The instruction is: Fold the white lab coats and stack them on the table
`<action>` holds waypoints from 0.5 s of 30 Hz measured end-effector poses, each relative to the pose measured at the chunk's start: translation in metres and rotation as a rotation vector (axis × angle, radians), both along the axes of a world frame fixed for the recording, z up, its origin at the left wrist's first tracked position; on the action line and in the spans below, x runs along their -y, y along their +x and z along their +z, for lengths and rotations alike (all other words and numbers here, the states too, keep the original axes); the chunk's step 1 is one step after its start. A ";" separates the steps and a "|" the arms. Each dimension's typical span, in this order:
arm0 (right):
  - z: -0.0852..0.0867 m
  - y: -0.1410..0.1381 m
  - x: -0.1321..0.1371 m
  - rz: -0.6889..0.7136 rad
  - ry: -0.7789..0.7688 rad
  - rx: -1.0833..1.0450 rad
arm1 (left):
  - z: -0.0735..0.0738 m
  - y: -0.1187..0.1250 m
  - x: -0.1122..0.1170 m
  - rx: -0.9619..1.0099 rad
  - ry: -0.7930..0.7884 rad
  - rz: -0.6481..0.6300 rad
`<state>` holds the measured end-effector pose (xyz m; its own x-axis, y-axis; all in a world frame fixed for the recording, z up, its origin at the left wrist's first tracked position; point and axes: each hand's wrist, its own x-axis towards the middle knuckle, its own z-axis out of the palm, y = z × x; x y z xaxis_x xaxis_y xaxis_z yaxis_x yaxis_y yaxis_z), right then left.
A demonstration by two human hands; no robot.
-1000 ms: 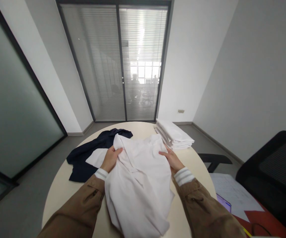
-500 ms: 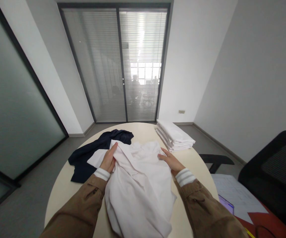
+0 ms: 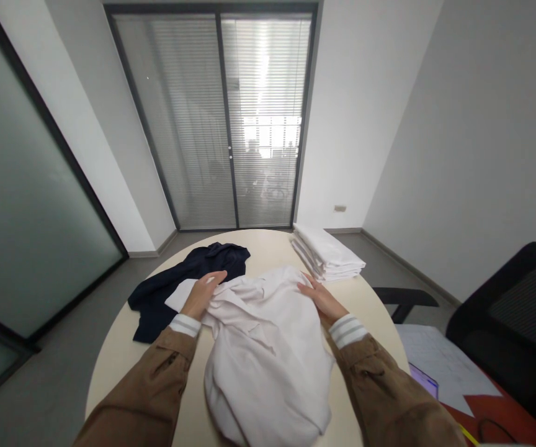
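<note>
A rumpled white shirt (image 3: 272, 347) lies across the middle of the round table and hangs toward my body, with a sleeve-like flap spread at its left. My left hand (image 3: 203, 295) is at the shirt's upper left, its fingers closed on bunched cloth and partly hidden by it. At the upper right edge, my right hand (image 3: 322, 299) grips the fabric between thumb and fingers. Just beyond my left hand lies a crumpled dark navy garment (image 3: 168, 301), partly under the white flap.
A stack of folded white cloth (image 3: 328, 251) sits at the table's (image 3: 268, 245) far right. To the right are a black chair (image 3: 514, 310), papers (image 3: 440, 354) and a phone (image 3: 423, 380) on a red surface. A glass door with blinds (image 3: 235, 124) stands behind.
My left hand has shifted, its fingers now over the gathered cloth. The shirt's upper left edge has folded down and bunched, and its lower part has moved slightly right. My right hand stays nearly in place.
</note>
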<state>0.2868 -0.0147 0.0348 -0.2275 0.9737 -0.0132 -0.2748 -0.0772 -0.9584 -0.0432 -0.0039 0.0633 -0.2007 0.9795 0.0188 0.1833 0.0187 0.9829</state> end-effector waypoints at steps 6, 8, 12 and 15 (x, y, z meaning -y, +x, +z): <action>-0.001 0.003 0.003 0.027 0.006 0.088 | -0.003 -0.001 0.007 -0.589 -0.110 -0.272; -0.002 0.004 0.003 0.024 0.029 0.131 | -0.003 0.002 0.008 -0.566 -0.030 -0.247; -0.006 0.004 -0.002 0.022 0.103 0.190 | 0.005 0.012 0.006 -0.304 0.210 -0.242; -0.011 0.006 -0.010 -0.093 0.166 0.119 | 0.005 0.018 0.001 -0.168 0.348 -0.117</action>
<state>0.2924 -0.0046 0.0240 -0.1430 0.9815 0.1274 -0.1571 0.1046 -0.9820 -0.0254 -0.0044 0.0679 -0.0543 0.9250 0.3761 0.3230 -0.3401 0.8832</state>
